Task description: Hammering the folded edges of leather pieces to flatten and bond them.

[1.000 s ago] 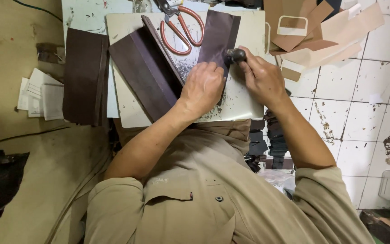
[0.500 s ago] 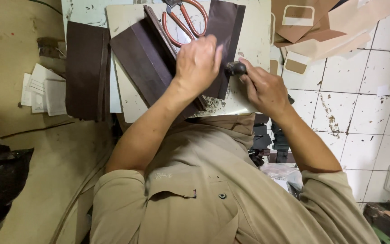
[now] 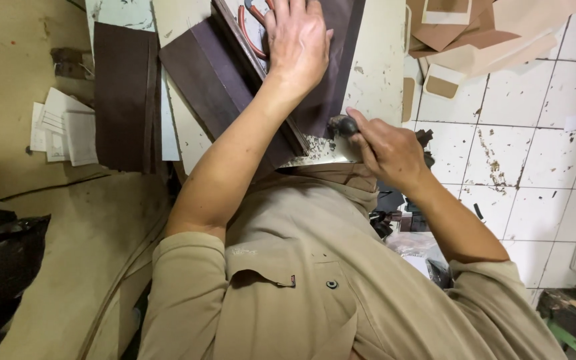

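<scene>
Working left to right, we have a stack of dark brown strips (image 3: 127, 93) lying idle on the surface (image 3: 381, 60). Our left hand (image 3: 299, 43) lies flat, fingers spread, on the dark brown leather piece (image 3: 331, 87); we should press firmly. Our right hand (image 3: 385, 147) is closed around the round-handled tool (image 3: 345, 125), which we should keep steady at the piece's near edge.
</scene>
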